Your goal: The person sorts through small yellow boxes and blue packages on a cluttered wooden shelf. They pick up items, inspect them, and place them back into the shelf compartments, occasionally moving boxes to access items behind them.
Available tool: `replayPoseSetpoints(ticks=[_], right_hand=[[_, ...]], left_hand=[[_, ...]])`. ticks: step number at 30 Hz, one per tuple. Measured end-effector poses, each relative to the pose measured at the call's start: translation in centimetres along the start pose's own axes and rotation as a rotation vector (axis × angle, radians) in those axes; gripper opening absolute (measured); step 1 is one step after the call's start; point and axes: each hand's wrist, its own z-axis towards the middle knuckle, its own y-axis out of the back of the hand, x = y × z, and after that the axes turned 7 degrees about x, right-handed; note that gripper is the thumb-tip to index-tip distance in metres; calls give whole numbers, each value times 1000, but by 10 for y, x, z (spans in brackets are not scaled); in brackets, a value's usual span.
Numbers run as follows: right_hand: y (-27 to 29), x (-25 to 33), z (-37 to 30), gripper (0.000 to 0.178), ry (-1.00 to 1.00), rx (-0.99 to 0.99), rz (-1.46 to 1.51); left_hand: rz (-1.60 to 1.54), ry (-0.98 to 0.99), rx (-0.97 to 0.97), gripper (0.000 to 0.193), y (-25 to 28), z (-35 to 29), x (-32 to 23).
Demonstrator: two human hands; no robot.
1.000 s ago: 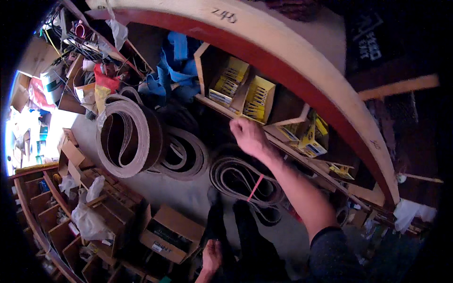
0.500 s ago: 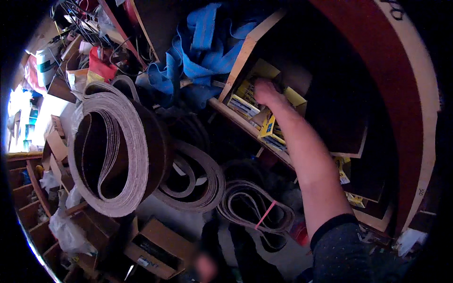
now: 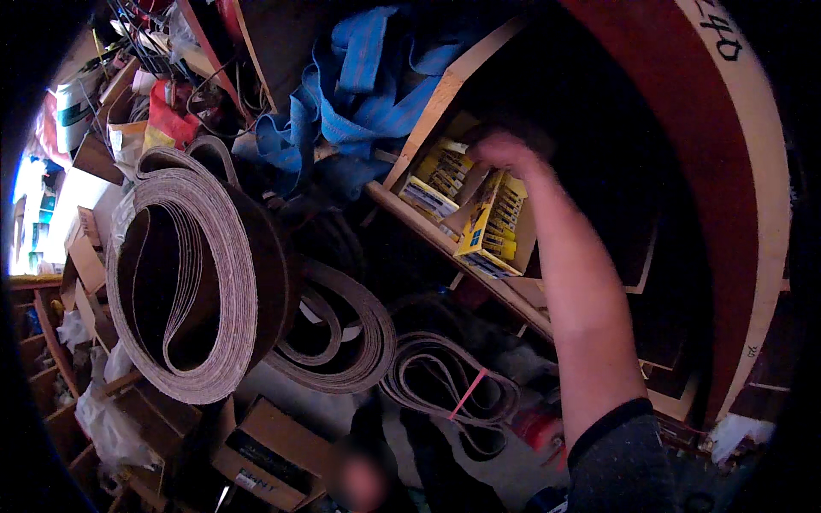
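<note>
My right hand [image 3: 506, 152] reaches into a wooden shelf compartment [image 3: 457, 73], at the back of two open yellow boxes. Its fingers are blurred and partly in shadow, so I cannot tell what they hold. The nearer yellow box [image 3: 492, 224] contains a row of several small yellow packs. To its left is another yellow box [image 3: 434, 184] with several small packs inside. At the lower edge a smeared, skin-coloured shape that looks like my left hand [image 3: 363, 483] shows no fingers clearly.
Large rolls of abrasive belt [image 3: 235, 291] hang at the left and centre. A belt coil tied with a pink band [image 3: 466, 393] hangs nearer the shelf. Blue webbing [image 3: 359, 94] is bundled beyond. A cardboard box [image 3: 269, 453] stands below, and a curved dark-red panel [image 3: 727, 171] borders the right.
My right hand has lifted from the left yellow box and shifted slightly right. The packs in the nearer box now show more fully. The whole view has shifted a little.
</note>
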Motion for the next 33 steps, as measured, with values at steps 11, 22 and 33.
replayPoseSetpoints(ticks=[11, 22, 33], right_hand=[[-9, 0, -38, 42, 122, -233, 643], [-37, 27, -88, 48, 527, -25, 1243], [-48, 32, -130, 31, 723, 114, 1439]], left_hand=[[-70, -52, -85, 45, 9, -8, -13], [-11, -56, -141, 47, -18, 0, 4], [-29, -73, -178, 41, 3, -14, -5]])
